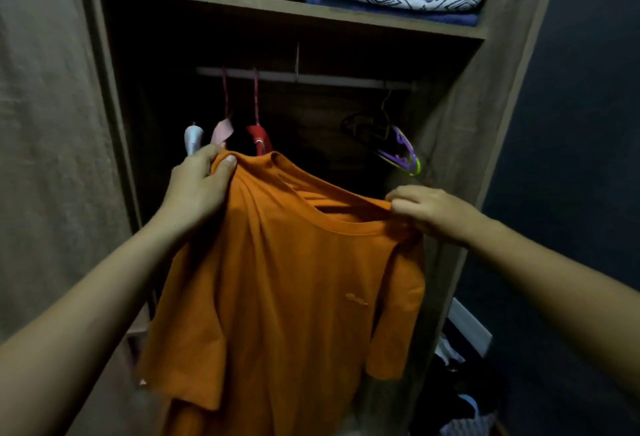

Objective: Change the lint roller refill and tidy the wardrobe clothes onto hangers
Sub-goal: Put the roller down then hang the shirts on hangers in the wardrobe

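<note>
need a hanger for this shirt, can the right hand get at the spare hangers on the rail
Probably yes: the hangers hang above and beyond the right hand with nothing between. But it is pinching the shirt, so it must let go first.

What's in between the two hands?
In the head view, the orange T-shirt stretches between them: the left hand grips one side of its collar, the right hand pinches the other side.

The orange T-shirt [287, 279] hangs limp and creased, small chest logo facing me, pinched at its neckline between my left grip [197, 186] and my right grip [429, 210], in front of the black and purple hangers [398, 144] bunched on the wardrobe rail [301, 77].
</note>
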Motion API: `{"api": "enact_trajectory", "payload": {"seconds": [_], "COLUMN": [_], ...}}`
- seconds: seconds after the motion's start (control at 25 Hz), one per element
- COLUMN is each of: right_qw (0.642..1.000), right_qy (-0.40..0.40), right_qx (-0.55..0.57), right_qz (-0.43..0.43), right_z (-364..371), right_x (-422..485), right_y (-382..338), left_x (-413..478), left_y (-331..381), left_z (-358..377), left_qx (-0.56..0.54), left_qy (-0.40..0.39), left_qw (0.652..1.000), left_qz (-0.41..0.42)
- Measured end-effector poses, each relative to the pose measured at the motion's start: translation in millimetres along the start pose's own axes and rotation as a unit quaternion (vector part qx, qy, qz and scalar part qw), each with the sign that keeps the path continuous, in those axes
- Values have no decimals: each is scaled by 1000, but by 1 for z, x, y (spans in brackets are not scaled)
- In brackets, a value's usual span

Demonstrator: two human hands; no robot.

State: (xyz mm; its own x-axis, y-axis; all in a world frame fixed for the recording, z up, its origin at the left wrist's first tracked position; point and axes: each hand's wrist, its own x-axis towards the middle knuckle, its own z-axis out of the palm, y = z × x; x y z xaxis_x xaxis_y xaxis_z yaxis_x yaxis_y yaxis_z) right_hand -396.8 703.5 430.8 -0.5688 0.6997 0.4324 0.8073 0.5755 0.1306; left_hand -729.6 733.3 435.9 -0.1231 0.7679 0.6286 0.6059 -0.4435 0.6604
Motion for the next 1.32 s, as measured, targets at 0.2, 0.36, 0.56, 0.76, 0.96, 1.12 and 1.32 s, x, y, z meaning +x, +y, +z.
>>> {"api": "enact_trajectory", "payload": {"seconds": [0.2, 0.36, 0.56, 0.76, 0.96, 1.12, 1.32], "right_qw": [979, 949, 874, 847, 848, 853, 855], "right_qy": [-130, -183, -197, -220, -217, -203, -206], "right_qx": [-154, -233, -435, -476, -477, -475, -468], "right_qz": [43, 108, 91, 86, 78, 78, 84], "right_z": [-17, -12, -13, -6, -3, -1, -1], "right_x": [-3, 18, 21, 21, 19, 19, 19], "right_y": [69, 102, 149, 169, 175, 176, 177], "left_x": [5, 30, 75, 134, 157, 153, 152], "left_y": [-9, 18, 54, 91, 107, 126, 139], "left_z": [62, 122, 199, 302, 375, 373, 349], "left_qx": [-9, 21, -48, -185, -183, -125, -131], "left_qy": [-72, -199, -257, -243, -227, -178, -129], "left_qw": [997, 976, 962, 945, 949, 972, 981], "left_qz": [-41, -80, -78, -116, -121, -92, -67]}}
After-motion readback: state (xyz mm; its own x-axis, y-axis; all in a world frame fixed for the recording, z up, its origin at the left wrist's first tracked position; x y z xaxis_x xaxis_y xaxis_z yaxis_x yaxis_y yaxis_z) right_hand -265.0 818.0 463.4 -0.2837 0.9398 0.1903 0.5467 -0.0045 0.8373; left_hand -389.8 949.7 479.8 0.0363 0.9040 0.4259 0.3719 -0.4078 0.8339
